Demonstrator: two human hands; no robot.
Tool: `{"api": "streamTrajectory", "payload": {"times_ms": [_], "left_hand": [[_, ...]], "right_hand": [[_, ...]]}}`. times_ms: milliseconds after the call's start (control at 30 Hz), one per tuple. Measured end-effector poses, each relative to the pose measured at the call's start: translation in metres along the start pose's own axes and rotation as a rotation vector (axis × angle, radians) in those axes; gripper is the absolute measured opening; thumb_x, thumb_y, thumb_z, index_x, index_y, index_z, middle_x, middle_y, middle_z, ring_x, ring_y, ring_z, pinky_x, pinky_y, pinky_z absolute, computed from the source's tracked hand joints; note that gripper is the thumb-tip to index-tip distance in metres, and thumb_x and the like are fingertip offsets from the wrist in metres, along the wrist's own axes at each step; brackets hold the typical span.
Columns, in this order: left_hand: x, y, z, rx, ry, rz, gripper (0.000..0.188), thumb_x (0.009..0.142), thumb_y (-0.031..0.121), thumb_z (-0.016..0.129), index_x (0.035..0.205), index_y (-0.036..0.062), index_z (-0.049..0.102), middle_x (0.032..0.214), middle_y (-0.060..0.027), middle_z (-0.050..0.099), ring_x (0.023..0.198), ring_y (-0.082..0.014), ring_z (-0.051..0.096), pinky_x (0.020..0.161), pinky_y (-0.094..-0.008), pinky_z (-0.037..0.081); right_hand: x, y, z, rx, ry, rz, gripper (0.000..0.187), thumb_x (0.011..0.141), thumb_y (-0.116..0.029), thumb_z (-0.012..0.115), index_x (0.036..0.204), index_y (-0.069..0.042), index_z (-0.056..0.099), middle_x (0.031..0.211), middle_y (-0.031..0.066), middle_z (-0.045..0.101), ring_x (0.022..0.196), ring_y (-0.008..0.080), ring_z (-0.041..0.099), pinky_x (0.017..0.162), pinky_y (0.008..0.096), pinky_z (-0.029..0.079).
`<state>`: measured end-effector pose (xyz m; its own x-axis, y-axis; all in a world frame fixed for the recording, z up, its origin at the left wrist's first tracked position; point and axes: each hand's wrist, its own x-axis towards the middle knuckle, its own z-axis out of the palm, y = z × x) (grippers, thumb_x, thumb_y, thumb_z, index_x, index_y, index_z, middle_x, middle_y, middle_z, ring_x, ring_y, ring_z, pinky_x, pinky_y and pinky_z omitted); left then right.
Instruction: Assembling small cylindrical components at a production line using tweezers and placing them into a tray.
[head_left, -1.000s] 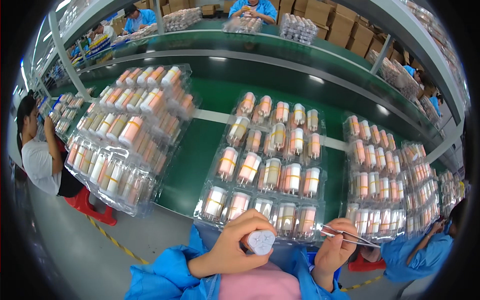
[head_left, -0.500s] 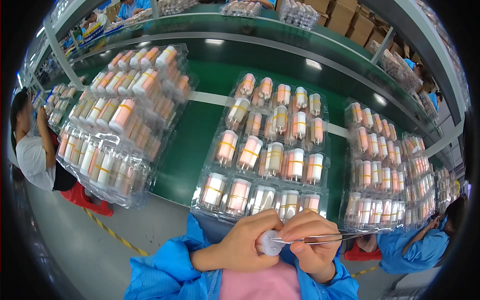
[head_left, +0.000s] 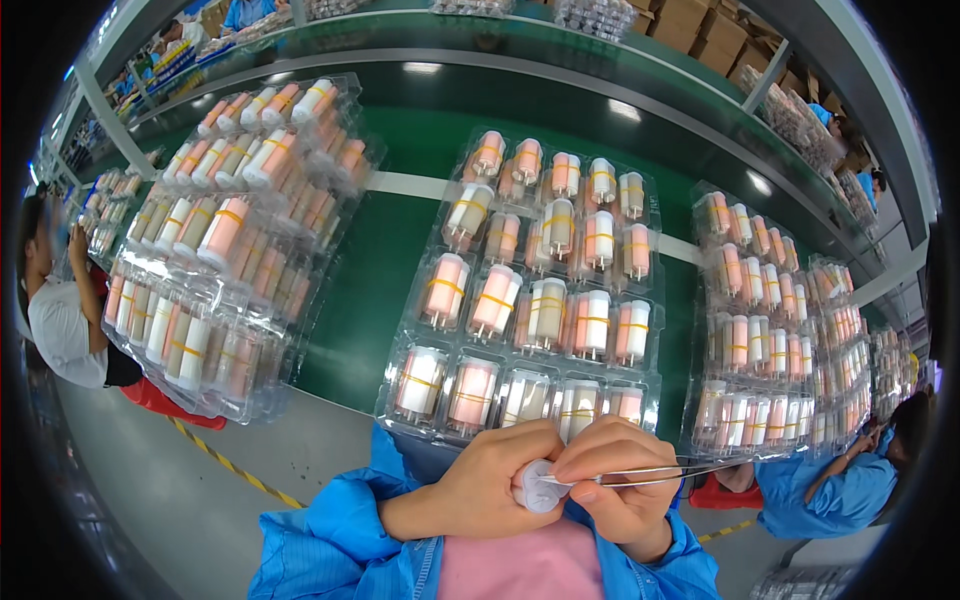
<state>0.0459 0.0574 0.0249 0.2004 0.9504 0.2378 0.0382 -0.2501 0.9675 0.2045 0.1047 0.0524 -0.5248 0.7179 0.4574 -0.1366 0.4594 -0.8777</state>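
Note:
My left hand point(head_left: 490, 480) is closed around a small pale round piece point(head_left: 540, 488), its whitish end turned toward my right hand. A pair of metal tweezers point(head_left: 625, 473) sits in the closed fingers of my right hand point(head_left: 622, 478), with the tips touching the face of the pale piece. What the rest of that piece looks like is hidden by my left fingers. Just beyond my hands stands a clear plastic tray point(head_left: 410, 425), its cells filled with pink, white and beige cylinders point(head_left: 470, 393) bound by yellow bands.
Stacked trays of similar cylinders point(head_left: 222, 228) stand left, and more trays point(head_left: 745, 345) right, on the green worktop point(head_left: 345, 330). A grey rail point(head_left: 440, 70) runs behind. Co-workers sit at the left point(head_left: 65, 320) and right point(head_left: 830, 485). Cardboard boxes point(head_left: 715, 40) are piled at the back.
The tweezers' tips have shifted slightly on the pale piece, and both hands keep their hold. The whole view has tilted a little.

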Motion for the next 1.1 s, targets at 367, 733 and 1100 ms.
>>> {"api": "streamTrajectory", "payload": {"times_ms": [367, 733, 1100], "left_hand": [[-0.0011, -0.0027, -0.0001, 0.023, -0.021, 0.011, 0.024, 0.063, 0.005, 0.069, 0.082, 0.0010, 0.054, 0.076, -0.0114, 0.053, 0.068, -0.0301, 0.055, 0.058, -0.0363, 0.044], [-0.0031, -0.0008, -0.0005, 0.044, -0.050, -0.022, 0.024, 0.065, 0.006, 0.068, 0.084, 0.0010, 0.055, 0.078, -0.0133, 0.056, 0.071, -0.0330, 0.058, 0.060, -0.0378, 0.046], [-0.0053, -0.0001, 0.0002, 0.065, -0.060, -0.015, 0.023, 0.066, 0.006, 0.069, 0.086, 0.0018, 0.058, 0.075, -0.0139, 0.059, 0.067, -0.0340, 0.059, 0.057, -0.0380, 0.047]], "right_hand": [[-0.0009, 0.0008, 0.0005, -0.011, 0.001, 0.000, 0.012, 0.073, -0.006, 0.074, 0.081, 0.000, 0.068, 0.078, 0.0111, 0.066, 0.064, 0.0227, 0.060, 0.057, 0.0299, 0.045], [-0.0025, 0.0005, 0.0009, -0.018, 0.023, 0.010, 0.009, 0.073, -0.004, 0.072, 0.078, 0.000, 0.066, 0.075, 0.0102, 0.067, 0.063, 0.0225, 0.062, 0.058, 0.0299, 0.048], [-0.0057, 0.0012, 0.0000, -0.010, 0.012, 0.002, 0.008, 0.073, -0.003, 0.072, 0.078, 0.000, 0.067, 0.075, 0.0098, 0.066, 0.064, 0.0219, 0.062, 0.058, 0.0296, 0.048]]}}
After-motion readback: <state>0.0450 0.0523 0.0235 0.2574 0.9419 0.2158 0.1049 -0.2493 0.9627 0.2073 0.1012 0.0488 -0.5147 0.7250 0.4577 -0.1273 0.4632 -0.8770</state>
